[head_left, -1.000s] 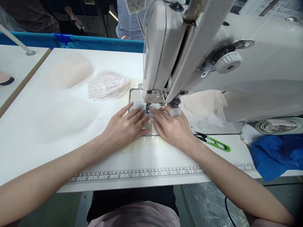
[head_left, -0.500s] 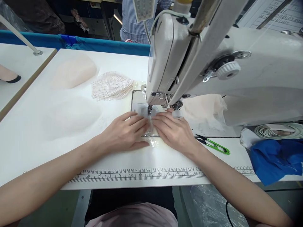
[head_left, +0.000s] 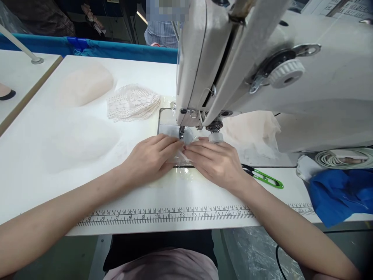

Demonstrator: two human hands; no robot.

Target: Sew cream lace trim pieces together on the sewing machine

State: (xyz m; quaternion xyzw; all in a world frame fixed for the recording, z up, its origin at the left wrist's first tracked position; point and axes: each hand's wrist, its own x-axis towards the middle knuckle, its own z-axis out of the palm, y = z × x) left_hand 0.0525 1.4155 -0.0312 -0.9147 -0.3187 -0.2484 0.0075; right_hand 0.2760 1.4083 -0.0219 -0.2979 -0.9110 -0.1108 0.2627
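My left hand [head_left: 151, 157] and my right hand [head_left: 217, 161] lie flat side by side on the white table [head_left: 35, 155], fingertips meeting just in front of the needle [head_left: 181, 134] of a white sewing machine [head_left: 262, 70]. Between the fingertips they press down a small, thin, almost clear piece of fabric [head_left: 180, 155] on the needle plate [head_left: 167, 124]. The piece is mostly hidden under the fingers.
A stack of white lace pieces [head_left: 132, 103] and two pale sheer piles [head_left: 86, 83] lie to the left. Green-handled thread snips [head_left: 264, 178] lie right of my right hand, a blue cloth [head_left: 340, 194] further right. A printed ruler [head_left: 175, 214] runs along the front edge. A person in a striped shirt [head_left: 161, 37] stands beyond.
Both hands have drawn slightly back toward me from under the presser foot, fingertips now bunched closer together on the small piece. The view shifted a little.
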